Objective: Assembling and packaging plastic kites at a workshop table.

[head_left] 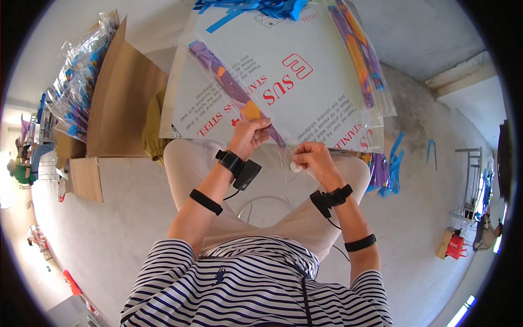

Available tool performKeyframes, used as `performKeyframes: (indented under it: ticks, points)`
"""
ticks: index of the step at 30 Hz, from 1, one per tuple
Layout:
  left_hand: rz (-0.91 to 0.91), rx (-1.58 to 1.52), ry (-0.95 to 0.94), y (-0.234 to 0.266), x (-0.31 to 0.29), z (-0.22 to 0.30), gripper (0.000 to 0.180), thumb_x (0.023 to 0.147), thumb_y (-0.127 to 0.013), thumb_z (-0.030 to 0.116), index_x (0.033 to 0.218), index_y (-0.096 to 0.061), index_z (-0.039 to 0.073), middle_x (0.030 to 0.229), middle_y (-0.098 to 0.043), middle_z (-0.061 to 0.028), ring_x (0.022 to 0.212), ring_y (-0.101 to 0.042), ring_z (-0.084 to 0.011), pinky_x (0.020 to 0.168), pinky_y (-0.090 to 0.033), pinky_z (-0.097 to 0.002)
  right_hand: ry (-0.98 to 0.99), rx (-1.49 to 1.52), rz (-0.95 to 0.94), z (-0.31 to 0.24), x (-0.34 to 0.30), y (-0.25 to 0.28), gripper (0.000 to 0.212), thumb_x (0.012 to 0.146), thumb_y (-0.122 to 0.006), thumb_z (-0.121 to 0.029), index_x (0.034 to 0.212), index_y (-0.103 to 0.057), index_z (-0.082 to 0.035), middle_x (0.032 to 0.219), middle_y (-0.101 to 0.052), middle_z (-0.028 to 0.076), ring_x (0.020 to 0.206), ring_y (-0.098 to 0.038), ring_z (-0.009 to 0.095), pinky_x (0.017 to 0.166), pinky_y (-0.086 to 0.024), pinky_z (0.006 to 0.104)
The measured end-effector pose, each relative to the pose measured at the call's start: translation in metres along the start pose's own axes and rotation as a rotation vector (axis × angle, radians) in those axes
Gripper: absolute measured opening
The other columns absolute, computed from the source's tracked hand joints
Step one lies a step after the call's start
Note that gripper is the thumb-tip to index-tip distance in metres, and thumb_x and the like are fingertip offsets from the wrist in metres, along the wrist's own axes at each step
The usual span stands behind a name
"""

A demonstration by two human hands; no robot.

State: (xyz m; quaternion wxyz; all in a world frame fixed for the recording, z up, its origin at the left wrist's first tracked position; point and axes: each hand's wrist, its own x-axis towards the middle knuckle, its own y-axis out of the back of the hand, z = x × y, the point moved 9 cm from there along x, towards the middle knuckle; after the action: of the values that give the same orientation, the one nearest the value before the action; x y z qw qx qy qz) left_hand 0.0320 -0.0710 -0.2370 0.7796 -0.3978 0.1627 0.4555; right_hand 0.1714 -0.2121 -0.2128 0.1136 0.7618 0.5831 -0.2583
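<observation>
A long, narrow purple-and-orange strip (220, 73) lies slantwise over the white board in front of me, its near end toward my lap. My left hand (250, 136) is closed around its lower part, thumb on top. Clear plastic film runs off that near end. Pinched fingers of my right hand (314, 159) meet at this film's edge, and a small white round piece (295, 166) shows beneath them. Whether the right fingers grip the film or only the white piece is hard to see.
Two similar strips in clear plastic sleeves (357, 54) lie at the board's right. Blue ribbons (261, 7) are heaped at its far edge. A cardboard box (122, 103) with packed sleeves (81, 82) stands left. More blue strips (395, 166) hang right of my knee.
</observation>
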Motion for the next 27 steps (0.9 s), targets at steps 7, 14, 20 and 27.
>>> performKeyframes:
  ticks: [7,14,20,27]
  points:
    - [0.012,0.036,-0.041,0.009,0.010,0.007,0.020,0.083,-0.073,0.006,0.100,-0.064,0.008,0.091,-0.066,-0.0005,0.078,-0.064,-0.0122,0.070,-0.056,-0.0300,0.050,0.096,0.041,-0.006,0.001,-0.004,0.005,0.079,-0.071,0.000,0.083,-0.069,0.001,0.070,-0.064,0.002,0.059,-0.054,0.008,0.056,-0.041,0.0227]
    - [-0.012,-0.052,0.128,-0.011,-0.006,-0.017,0.020,0.084,-0.076,0.010,0.100,-0.063,0.007,0.096,-0.066,-0.0021,0.088,-0.062,-0.0148,0.076,-0.054,-0.0352,0.084,0.099,0.081,-0.005,0.001,-0.001,0.006,0.078,-0.073,-0.002,0.080,-0.068,0.001,0.067,-0.063,0.002,0.059,-0.054,0.008,0.054,-0.040,0.0230]
    - [-0.078,-0.055,0.100,-0.016,-0.007,-0.021,0.022,0.084,-0.078,0.011,0.101,-0.064,0.007,0.092,-0.066,-0.0030,0.087,-0.063,-0.0163,0.078,-0.054,-0.0376,0.059,0.074,0.071,-0.008,-0.003,-0.010,0.007,0.078,-0.073,-0.003,0.081,-0.067,-0.001,0.069,-0.063,0.002,0.060,-0.055,0.009,0.054,-0.041,0.0235]
    - [-0.027,-0.088,0.092,-0.011,0.000,-0.022,0.021,0.083,-0.079,0.009,0.098,-0.065,0.004,0.085,-0.067,-0.0042,0.078,-0.064,-0.0174,0.072,-0.055,-0.0361,0.054,0.081,0.058,-0.008,-0.001,-0.015,0.009,0.079,-0.073,-0.005,0.084,-0.068,-0.001,0.071,-0.064,0.001,0.061,-0.056,0.008,0.055,-0.040,0.0230]
